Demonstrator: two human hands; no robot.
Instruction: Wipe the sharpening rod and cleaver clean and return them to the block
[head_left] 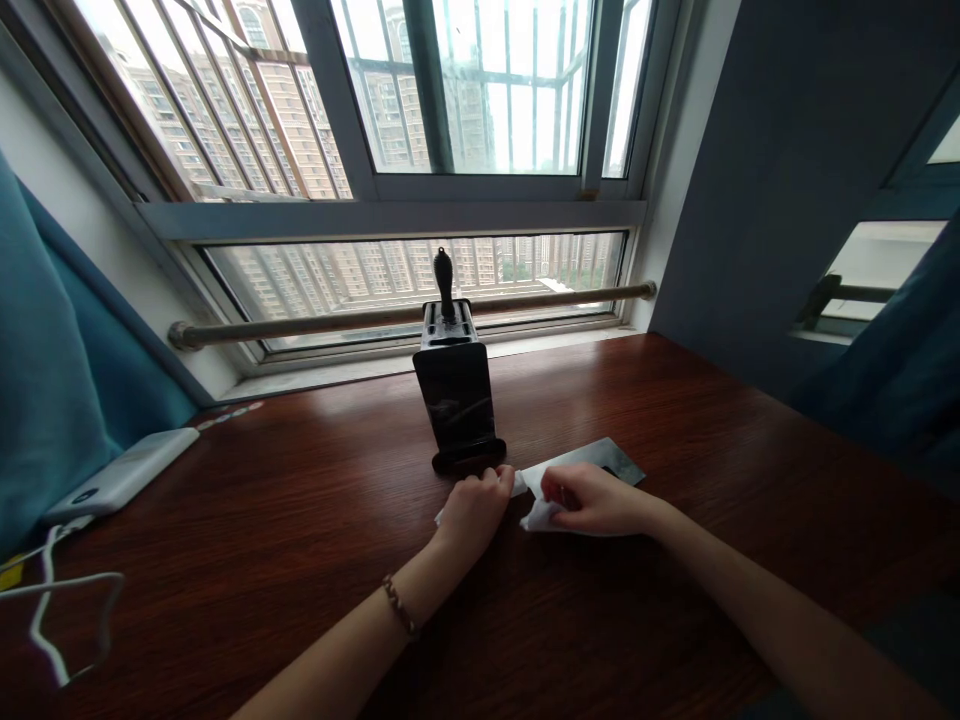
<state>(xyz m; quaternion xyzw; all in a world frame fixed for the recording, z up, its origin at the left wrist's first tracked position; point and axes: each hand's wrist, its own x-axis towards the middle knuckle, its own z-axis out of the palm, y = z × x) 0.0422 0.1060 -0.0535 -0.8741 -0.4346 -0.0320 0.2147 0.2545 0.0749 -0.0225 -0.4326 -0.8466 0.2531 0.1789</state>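
A broad silvery kitchen knife (609, 456) lies low over the tabletop, its wide blade pointing to the right. My left hand (474, 508) is closed around its whitish handle end, which shows on both sides of my fingers. Crumpled white tissue (541, 514) is bunched under my right hand (592, 497), whose bent fingers pinch it against the blade. A dark patch on the blade beside my right hand may be a reflection. Just beyond my left hand stands a black phone-like screen (456, 400), tilted back on a dark stand.
Behind the screen is a holder (448, 325) with a black-handled tool (444, 275) upright in it. A white power bank (124, 474) and white cable (46, 600) lie on the left of the brown wooden table (315, 470). A rail (337, 325) crosses the window.
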